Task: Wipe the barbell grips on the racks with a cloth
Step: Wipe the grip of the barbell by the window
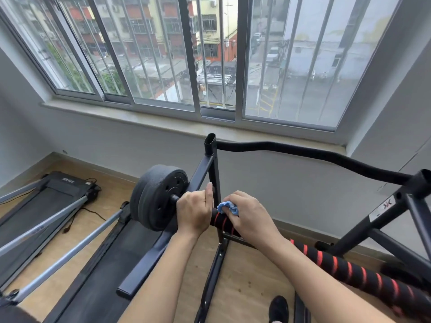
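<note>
A barbell lies across a dark rack (213, 164), its grip (345, 268) wrapped in black foam with red spiral stripes. My left hand (194, 212) grips the bar just inside the grey weight plates (155, 197), thumb raised. Just to its right, my right hand (250, 216) holds a bunched blue cloth (227, 206) against the striped grip. A short piece of the grip (219, 220) shows between my hands; the rest runs down to the lower right under my forearm.
A curved black bar (310, 153) tops the rack. Two folded treadmills (53, 194) lie on the wooden floor at the left. A barred window fills the wall ahead. My black shoe (278, 307) shows beside the rack's base.
</note>
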`<state>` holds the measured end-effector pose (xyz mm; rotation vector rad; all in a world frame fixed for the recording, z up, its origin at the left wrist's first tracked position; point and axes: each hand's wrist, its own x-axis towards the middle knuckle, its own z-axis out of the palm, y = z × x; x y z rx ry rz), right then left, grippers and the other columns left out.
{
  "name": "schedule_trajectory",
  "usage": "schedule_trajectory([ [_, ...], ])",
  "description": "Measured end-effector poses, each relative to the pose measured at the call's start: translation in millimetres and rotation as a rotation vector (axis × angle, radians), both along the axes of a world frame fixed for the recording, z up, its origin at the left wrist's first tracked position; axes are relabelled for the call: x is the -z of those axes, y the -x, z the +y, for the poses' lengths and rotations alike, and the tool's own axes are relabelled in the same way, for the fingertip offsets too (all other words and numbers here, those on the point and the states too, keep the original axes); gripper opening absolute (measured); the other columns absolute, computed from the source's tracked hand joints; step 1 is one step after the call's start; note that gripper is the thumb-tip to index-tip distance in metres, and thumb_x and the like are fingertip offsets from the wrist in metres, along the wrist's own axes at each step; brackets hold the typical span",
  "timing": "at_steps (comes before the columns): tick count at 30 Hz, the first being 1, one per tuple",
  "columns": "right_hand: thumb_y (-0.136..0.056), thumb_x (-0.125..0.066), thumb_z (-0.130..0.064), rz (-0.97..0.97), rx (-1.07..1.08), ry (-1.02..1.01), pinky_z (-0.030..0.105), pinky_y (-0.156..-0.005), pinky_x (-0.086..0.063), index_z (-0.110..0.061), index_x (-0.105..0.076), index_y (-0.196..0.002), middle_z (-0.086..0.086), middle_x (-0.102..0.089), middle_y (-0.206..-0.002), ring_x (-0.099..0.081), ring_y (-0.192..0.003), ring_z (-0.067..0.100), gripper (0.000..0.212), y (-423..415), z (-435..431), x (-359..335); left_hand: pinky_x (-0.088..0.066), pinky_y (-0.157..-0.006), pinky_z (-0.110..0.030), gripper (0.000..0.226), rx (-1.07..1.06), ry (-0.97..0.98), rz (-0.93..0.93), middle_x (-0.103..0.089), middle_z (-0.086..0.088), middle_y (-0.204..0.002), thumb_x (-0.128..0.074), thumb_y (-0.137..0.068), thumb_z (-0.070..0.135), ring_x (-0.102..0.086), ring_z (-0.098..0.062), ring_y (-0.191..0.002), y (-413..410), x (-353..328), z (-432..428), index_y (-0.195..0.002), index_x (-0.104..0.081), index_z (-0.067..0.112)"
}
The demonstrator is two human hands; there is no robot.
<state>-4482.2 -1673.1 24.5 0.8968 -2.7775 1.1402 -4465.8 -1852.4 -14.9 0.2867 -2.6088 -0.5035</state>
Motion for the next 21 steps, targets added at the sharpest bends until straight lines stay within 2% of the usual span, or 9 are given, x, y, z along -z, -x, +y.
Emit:
schedule_trajectory([
  [2,-0.094,-0.059,-0.020,0.030,-0.016,-0.043,0.037,-0.072,-0.053,-0.026,-0.065,-0.095,-0.011,-0.056,-0.092,-0.054,-0.085,0.012,0.008,4,-5,0,-0.055,-0.060,-0.041,0.082,0.019,0.039,-0.132,-0.067,0.000,-0.060,-0.015,-0.110,0.056,-0.065,-0.023,-0.060,9,-9,-1,-0.062,-0.068,0.016],
  [6,-0.089,-0.056,-0.008,0.150,-0.083,-0.114,0.038,-0.069,-0.053,-0.021,-0.062,-0.098,-0.010,-0.052,-0.094,-0.048,-0.089,0.015,0.017,8,-8,5,-0.050,-0.083,-0.044,0.066,0.054,0.137,-0.376,-0.075,-0.010,-0.099,-0.022,-0.111,0.051,-0.069,-0.033,-0.097,28,-29,2,-0.091,-0.073,0.013],
  [8,-0.086,-0.059,-0.003,0.220,-0.147,-0.124,0.034,-0.068,-0.052,-0.019,-0.063,-0.103,-0.011,-0.053,-0.099,-0.047,-0.090,0.016,0.024,6,-7,3,-0.049,-0.088,-0.045,0.062,0.059,0.145,-0.461,-0.074,-0.011,-0.107,-0.023,-0.111,0.051,-0.068,-0.034,-0.103,40,-33,3,-0.100,-0.070,0.012],
  [10,-0.086,-0.061,-0.003,0.239,-0.179,-0.122,0.032,-0.067,-0.052,-0.021,-0.065,-0.104,-0.013,-0.053,-0.102,-0.048,-0.092,0.015,0.026,6,-5,0,-0.051,-0.082,-0.043,0.066,0.059,0.132,-0.371,-0.075,-0.007,-0.096,-0.022,-0.111,0.052,-0.070,-0.029,-0.094,44,-27,1,-0.089,-0.072,0.015],
  [13,-0.092,-0.062,-0.012,0.150,-0.104,-0.088,0.035,-0.070,-0.054,-0.027,-0.064,-0.101,-0.013,-0.052,-0.100,-0.051,-0.095,0.010,0.017,15,4,-2,-0.053,-0.063,-0.041,0.073,0.033,0.045,-0.038,-0.068,0.002,-0.061,-0.023,-0.112,0.047,-0.065,-0.019,-0.060,25,-7,2,-0.062,-0.069,0.018],
  [15,-0.094,-0.063,-0.017,0.122,-0.065,-0.060,0.037,-0.070,-0.055,-0.028,-0.063,-0.100,-0.013,-0.052,-0.097,-0.053,-0.092,0.010,0.012,18,6,0,-0.051,-0.062,-0.042,0.077,0.020,0.014,0.056,-0.064,0.002,-0.055,-0.023,-0.113,0.044,-0.060,-0.021,-0.052,15,6,5,-0.056,-0.066,0.016],
  [18,-0.094,-0.062,-0.019,0.197,-0.088,-0.079,0.037,-0.068,-0.054,-0.025,-0.064,-0.100,-0.012,-0.053,-0.097,-0.050,-0.093,0.012,0.008,12,-3,1,-0.051,-0.057,-0.038,0.082,-0.002,0.039,0.007,-0.061,0.000,-0.050,-0.018,-0.111,0.047,-0.060,-0.022,-0.050,21,0,3,-0.051,-0.061,0.014],
  [21,-0.093,-0.059,-0.014,0.255,-0.107,-0.095,0.039,-0.066,-0.052,-0.018,-0.065,-0.097,-0.009,-0.052,-0.095,-0.047,-0.091,0.015,0.008,11,-11,4,-0.042,-0.057,-0.035,0.072,0.014,0.095,-0.150,-0.065,-0.004,-0.060,-0.020,-0.110,0.046,-0.066,-0.028,-0.062,30,-14,4,-0.053,-0.053,0.017],
])
